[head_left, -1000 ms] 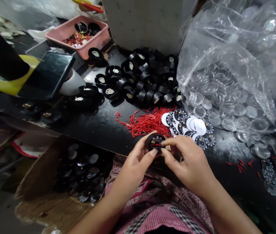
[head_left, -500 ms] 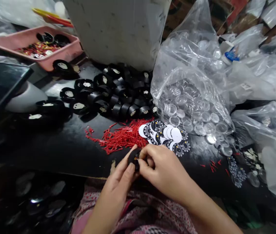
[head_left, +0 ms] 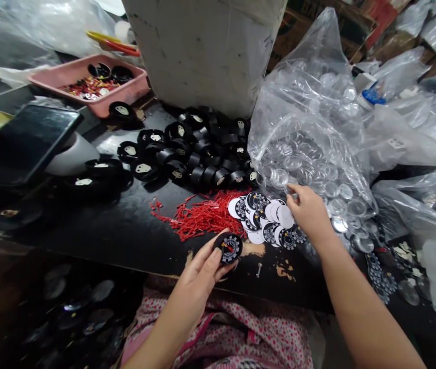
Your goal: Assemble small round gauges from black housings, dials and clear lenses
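Flat black screen (head_left: pixel 25 146): on the far left, tilted, next to a white round thing (head_left: pixel 75 154).
Low box: down on the left, below the edge of the surface (head_left: pixel 125 225), with dark, shiny round things (head_left: pixel 79 307) in it.
Pink tray (head_left: pixel 125 95): at the back left, with little red and yellow bits and some black round parts inside.
Black cups (head_left: pixel 197 154): in a big heap in the middle, many with a pale metal piece showing.
Red sticks (head_left: pixel 206 218): in a messy pile in front of the black cups.
Left hand (head_left: pixel 198 277): still holds the black dial between its thumb and fingers, near the front edge.
Black dial (head_left: pixel 229 248): in the left hand, face up and a bit tilted. Its red pointer and white marks show clearly now; half a second ago the fingers hid most of its face.
Small metal pin (head_left: pixel 259 270): on the surface, just right of the dial.
Paper discs (head_left: pixel 270 215): in a pile touching the red sticks, some white and some black with marks.
Right hand (head_left: pixel 310 210): has let go of the dial and is now at the clear bag. A narrow gap shows between its thumb and pointing finger. I cannot tell if they touch a clear disc.
Clear bag (head_left: pixel 318 102): open at the front, full of clear discs (head_left: pixel 298 159), some spilling out.
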`<action>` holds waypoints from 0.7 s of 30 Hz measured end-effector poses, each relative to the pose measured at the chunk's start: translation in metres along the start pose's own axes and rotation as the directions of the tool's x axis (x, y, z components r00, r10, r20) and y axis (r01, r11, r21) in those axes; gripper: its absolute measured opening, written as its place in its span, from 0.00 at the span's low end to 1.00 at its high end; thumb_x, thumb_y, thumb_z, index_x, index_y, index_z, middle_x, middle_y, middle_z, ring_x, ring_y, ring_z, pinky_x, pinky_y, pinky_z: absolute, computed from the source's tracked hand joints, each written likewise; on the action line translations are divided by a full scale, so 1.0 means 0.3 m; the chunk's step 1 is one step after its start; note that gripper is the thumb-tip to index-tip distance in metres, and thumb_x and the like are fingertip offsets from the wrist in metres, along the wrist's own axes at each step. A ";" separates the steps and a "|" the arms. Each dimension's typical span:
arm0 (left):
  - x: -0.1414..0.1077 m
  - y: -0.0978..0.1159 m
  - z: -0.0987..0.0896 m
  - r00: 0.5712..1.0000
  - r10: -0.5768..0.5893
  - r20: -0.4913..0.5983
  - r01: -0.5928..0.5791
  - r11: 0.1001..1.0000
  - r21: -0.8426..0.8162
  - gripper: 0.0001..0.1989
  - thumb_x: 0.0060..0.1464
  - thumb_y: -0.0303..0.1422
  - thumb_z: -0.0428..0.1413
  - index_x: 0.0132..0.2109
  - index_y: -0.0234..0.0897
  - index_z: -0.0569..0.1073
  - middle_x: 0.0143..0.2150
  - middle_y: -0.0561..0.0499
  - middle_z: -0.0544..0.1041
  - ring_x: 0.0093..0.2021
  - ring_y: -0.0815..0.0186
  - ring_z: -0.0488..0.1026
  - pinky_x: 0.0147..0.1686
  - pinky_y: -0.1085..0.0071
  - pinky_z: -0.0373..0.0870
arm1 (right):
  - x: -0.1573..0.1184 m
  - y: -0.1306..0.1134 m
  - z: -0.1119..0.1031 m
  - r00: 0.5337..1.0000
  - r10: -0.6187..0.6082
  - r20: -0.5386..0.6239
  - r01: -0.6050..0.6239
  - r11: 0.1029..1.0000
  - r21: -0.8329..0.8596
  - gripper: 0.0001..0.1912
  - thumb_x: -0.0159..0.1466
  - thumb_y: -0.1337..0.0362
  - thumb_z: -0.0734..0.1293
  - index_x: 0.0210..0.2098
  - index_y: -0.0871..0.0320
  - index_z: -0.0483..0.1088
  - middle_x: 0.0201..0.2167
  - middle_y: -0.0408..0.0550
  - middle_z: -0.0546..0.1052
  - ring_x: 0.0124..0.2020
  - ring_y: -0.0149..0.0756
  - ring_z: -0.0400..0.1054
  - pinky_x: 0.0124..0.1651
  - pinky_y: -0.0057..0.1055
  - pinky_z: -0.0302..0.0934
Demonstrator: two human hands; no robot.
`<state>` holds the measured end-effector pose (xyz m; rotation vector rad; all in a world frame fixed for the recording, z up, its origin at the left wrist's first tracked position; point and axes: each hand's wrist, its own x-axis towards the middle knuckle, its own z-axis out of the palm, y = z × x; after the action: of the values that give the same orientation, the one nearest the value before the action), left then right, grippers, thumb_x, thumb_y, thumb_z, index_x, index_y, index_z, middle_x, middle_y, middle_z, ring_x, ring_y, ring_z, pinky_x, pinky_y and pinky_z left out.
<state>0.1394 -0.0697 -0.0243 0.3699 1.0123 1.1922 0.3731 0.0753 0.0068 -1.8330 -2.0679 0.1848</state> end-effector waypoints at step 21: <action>-0.036 0.052 0.047 0.990 0.065 0.125 -0.094 0.966 0.240 0.18 0.57 0.36 0.61 0.55 0.46 0.75 0.59 0.50 0.76 0.60 0.57 0.72 0.60 0.60 0.68 | -0.280 -0.362 -0.033 0.965 -0.195 0.173 0.072 0.838 0.540 0.12 0.70 0.57 0.61 0.40 0.56 0.74 0.38 0.48 0.73 0.37 0.35 0.68 0.39 0.33 0.62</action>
<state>0.1414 -0.0698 -0.0008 0.6740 1.0540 1.1053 0.2829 -0.0242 0.0369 -1.3677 -2.0042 0.8697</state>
